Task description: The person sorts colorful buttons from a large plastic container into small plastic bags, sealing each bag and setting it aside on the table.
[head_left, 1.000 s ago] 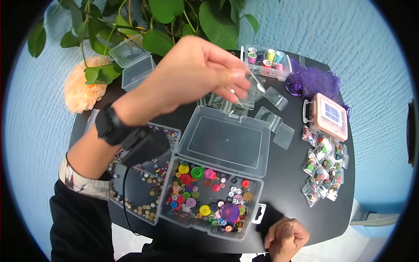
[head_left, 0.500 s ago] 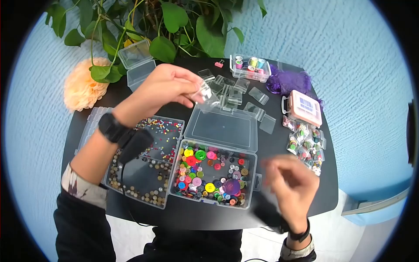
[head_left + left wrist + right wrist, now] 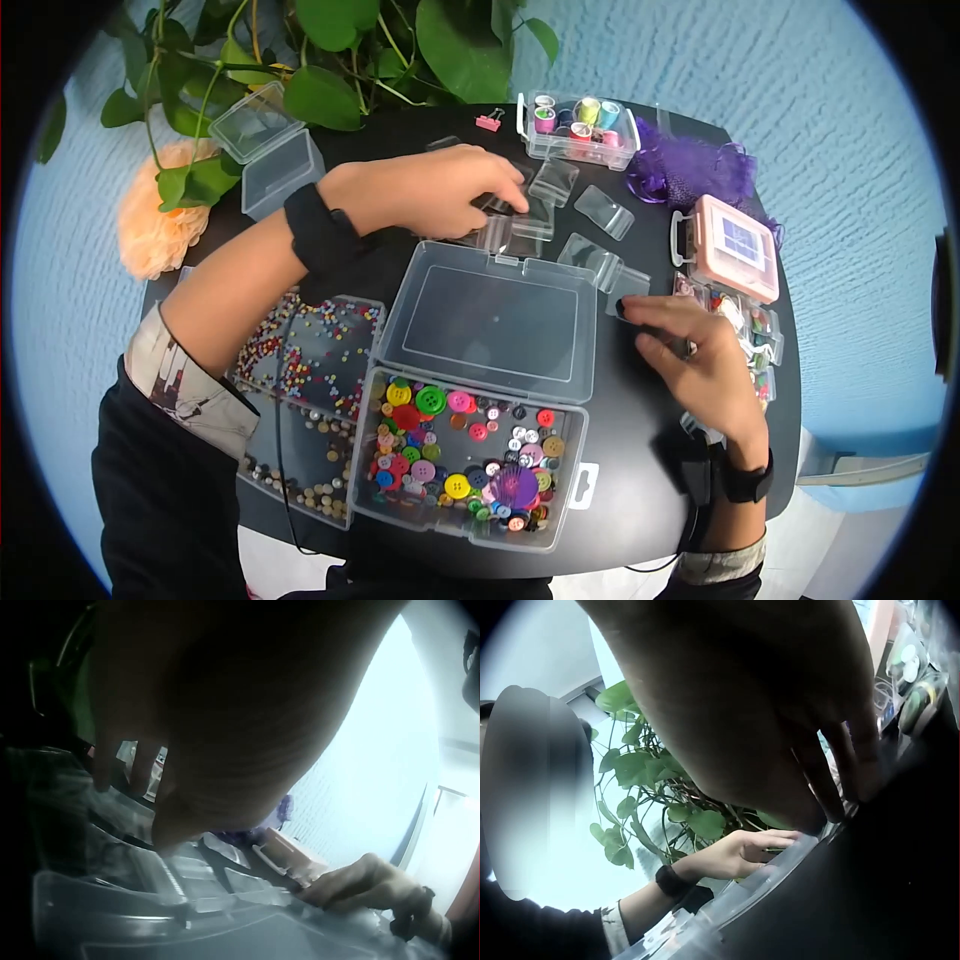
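Note:
My left hand [image 3: 445, 190] is over the scattered clear plastic bags [image 3: 520, 235] behind the clear lid, thumb and fingers spread apart and pointing down. In the left wrist view its fingertips [image 3: 101, 784] come right down at the clear plastic. Some bags are hidden beneath that hand. My right hand [image 3: 705, 365] reaches over the right of the table, its fingers nearly straight, their tips at the lower edge of a clear bag [image 3: 632, 283]. A small dark spot [image 3: 621, 307] shows at those fingertips. Another clear bag [image 3: 605, 212] lies further back.
An open clear box [image 3: 365, 490] holds many colourful buttons, its lid [image 3: 490, 325] laid back. Left of it stands a divided bead box [image 3: 340, 300]. Packed bags, a pink case [image 3: 735, 250], purple netting [image 3: 700, 175] and a thread-spool box [image 3: 580, 150] line the right and back.
My left hand held a clear bag up in the air; now it is down at the pile, and no bag shows in its fingers. My right hand has moved forward to a bag.

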{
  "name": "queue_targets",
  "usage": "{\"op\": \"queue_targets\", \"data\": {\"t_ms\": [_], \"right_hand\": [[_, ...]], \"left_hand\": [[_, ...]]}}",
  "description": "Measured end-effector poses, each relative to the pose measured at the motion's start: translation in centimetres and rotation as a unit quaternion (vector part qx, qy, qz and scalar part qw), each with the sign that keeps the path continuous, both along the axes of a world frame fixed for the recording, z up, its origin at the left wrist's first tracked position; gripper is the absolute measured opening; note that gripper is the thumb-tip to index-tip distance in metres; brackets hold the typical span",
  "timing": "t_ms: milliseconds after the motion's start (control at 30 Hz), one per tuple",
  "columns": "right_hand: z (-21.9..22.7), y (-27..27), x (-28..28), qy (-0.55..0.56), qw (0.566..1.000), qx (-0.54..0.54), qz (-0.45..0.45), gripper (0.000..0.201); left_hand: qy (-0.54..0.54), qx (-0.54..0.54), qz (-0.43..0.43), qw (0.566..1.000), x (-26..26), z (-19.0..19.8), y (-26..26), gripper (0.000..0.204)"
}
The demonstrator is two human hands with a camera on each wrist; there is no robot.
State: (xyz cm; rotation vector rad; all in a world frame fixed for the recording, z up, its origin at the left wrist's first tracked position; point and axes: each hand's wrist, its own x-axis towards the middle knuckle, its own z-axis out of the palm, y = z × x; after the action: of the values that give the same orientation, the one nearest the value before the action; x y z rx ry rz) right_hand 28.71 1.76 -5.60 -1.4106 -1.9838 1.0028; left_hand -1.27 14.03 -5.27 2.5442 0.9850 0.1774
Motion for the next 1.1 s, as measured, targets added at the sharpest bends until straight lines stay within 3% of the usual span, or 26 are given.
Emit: {"op": "queue_targets", "data": {"t_ms": [100, 200, 333, 433, 533, 600, 700, 767, 833, 867, 1000, 1100], "right_hand": [[-0.2, -0.4, 0.3, -0.045, 0.995, 0.079, 0.032, 0.026], [-0.4, -0.5, 0.4, -0.079, 0.992, 0.092, 0.019, 0.029], [-0.3, -0.6, 0.3, -0.091, 0.990, 0.111, -0.011, 0.032], [0.0, -0.8, 0.3, -0.052, 0.991, 0.108, -0.063, 0.027], [1.0, -1.3, 1.0, -0.039, 0.987, 0.100, -0.123, 0.022], [0.8, -1.4, 1.2, -0.038, 0.979, 0.103, -0.170, 0.019], [0.7, -1.4, 1.3, -0.072, 0.981, 0.083, -0.158, 0.019], [0.4, -1.4, 1.2, -0.089, 0.980, 0.097, -0.150, 0.018], [0.2, -1.4, 1.3, -0.103, 0.978, 0.111, -0.140, 0.017], [0.0, -1.3, 1.3, -0.112, 0.978, 0.111, -0.137, 0.016], [0.4, -1.5, 1.4, -0.137, 0.977, 0.081, -0.143, 0.014], [0.2, -1.8, 1.2, -0.134, 0.977, 0.101, -0.131, 0.016]], "left_hand": [[0.017, 0.038, -0.010, 0.999, -0.8, -0.3, 0.5, 0.033], [0.016, 0.029, -0.004, 0.999, -1.4, 0.4, 0.7, 0.013], [-0.017, 0.002, 0.001, 1.000, -1.5, 0.7, 0.9, 0.013], [-0.046, 0.060, -0.002, 0.997, -1.2, 0.7, 1.0, 0.013], [-0.077, 0.035, -0.030, 0.996, 0.6, 1.4, 0.6, 0.011], [-0.075, -0.042, -0.030, 0.996, 2.4, 1.6, 0.2, 0.009], [-0.107, -0.070, -0.067, 0.989, 5.4, 1.3, 0.3, 0.007], [-0.115, -0.059, -0.095, 0.987, 7.6, 0.4, 0.6, 0.010], [-0.209, 0.019, -0.131, 0.969, 9.5, -1.6, 0.7, 0.017], [-0.191, 0.036, -0.127, 0.973, 10.1, -1.8, 0.4, 0.031], [-0.086, 0.028, -0.139, 0.986, 11.6, -1.7, -0.3, 0.047], [-0.157, 0.067, -0.156, 0.973, 10.7, -0.5, -0.4, 0.041]]}}
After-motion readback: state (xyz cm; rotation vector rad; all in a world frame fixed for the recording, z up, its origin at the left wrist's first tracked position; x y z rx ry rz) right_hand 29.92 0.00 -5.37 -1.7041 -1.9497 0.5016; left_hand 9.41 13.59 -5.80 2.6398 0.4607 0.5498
